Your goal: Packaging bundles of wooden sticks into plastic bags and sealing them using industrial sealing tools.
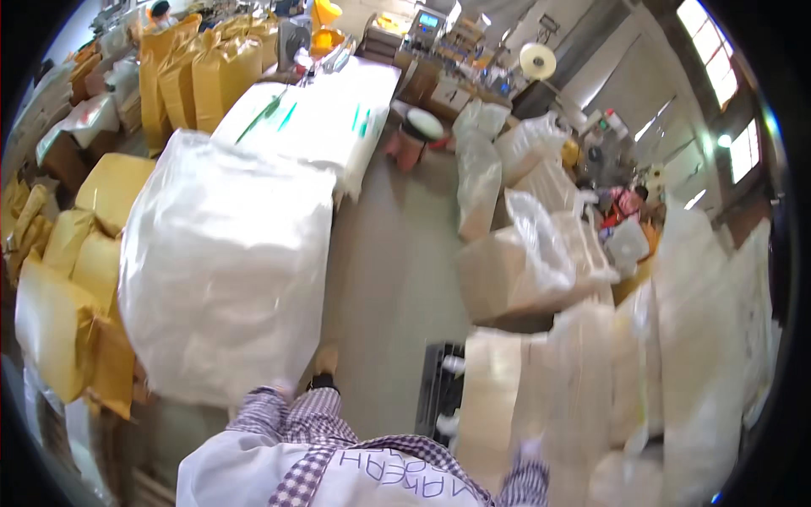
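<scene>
At the lower edge of a large, shiny white plastic sheet or bag (228,253) is my left hand (282,388). Its fingers are mostly hidden, so whether it grips the plastic or only touches it is unclear. My right hand (530,449) hangs low on the right, smeared by motion, in front of tall tan stacks (494,380) and beside a dark plastic crate (439,384). What it holds, if anything, does not show. Both arms wear checked sleeves. The white sheet bulges toward me and hangs down beside my leg.
A white-covered table (312,127) with green marks stretches behind the sheet. Yellow sacks (76,279) crowd the left. A grey floor aisle (384,253) runs ahead to a round stool (420,127). Plastic-covered cartons (507,270) line the right; a person (627,201) is beyond them.
</scene>
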`<state>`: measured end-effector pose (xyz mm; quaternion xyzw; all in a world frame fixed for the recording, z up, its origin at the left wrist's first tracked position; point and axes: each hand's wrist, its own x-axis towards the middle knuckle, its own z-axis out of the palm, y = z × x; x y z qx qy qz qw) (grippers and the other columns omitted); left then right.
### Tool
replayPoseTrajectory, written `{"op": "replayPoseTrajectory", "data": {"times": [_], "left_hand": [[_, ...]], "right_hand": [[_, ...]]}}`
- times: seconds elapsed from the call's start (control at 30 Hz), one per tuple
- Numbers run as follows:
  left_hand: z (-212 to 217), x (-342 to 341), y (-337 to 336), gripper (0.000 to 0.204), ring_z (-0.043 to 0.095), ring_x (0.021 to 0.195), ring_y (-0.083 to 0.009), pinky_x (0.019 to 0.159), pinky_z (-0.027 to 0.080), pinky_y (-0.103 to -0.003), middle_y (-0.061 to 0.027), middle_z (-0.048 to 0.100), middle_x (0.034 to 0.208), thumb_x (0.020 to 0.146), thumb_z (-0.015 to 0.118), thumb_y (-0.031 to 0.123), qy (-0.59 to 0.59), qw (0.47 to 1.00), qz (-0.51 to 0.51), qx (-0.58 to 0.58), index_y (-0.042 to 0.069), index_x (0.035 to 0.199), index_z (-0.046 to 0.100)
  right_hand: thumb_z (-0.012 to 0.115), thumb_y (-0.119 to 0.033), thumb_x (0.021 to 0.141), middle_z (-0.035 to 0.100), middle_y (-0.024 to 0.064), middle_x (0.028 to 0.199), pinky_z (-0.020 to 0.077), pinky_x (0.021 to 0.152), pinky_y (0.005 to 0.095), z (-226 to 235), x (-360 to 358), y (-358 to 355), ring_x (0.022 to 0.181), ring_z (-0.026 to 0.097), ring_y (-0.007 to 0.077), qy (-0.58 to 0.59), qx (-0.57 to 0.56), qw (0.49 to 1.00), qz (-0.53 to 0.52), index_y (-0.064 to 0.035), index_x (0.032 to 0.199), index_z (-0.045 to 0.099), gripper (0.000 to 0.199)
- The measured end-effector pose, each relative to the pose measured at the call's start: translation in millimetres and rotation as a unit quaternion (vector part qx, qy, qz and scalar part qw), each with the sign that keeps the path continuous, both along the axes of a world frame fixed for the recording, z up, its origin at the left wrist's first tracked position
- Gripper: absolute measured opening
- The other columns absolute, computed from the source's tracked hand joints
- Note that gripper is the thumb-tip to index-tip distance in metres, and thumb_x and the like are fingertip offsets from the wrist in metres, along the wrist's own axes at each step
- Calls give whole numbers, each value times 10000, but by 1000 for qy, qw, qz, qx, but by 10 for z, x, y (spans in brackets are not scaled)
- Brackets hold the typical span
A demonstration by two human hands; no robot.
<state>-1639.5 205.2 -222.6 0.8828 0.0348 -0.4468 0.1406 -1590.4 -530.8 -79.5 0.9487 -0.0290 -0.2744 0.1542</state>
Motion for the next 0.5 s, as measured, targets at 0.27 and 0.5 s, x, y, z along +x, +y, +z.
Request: {"op": "replayPoseTrajectory", "data": {"times": [0.27,0.5], "left_hand": [[1627,4040,-1822,368,554,970,-312,806,445,-385,-184,579,1030,829,457,329,-83,920,-48,-380,32,1004,586],[744,6597,-1548,248,578,903,-279,770,477,-362,-141,585,1003,810,523,220,-267,896,-308,-175,90,1011,587]], "right_hand": [[525,-247,804,587,182,1027,469,809,376,425,3728,276,947,582,274,-62,-19,996,56,-57,1053,573,317],[508,-199,810,601,179,977,478,780,379,-53,6768,418,915,592,276,-113,-14,990,89,-43,1006,592,264]]}}
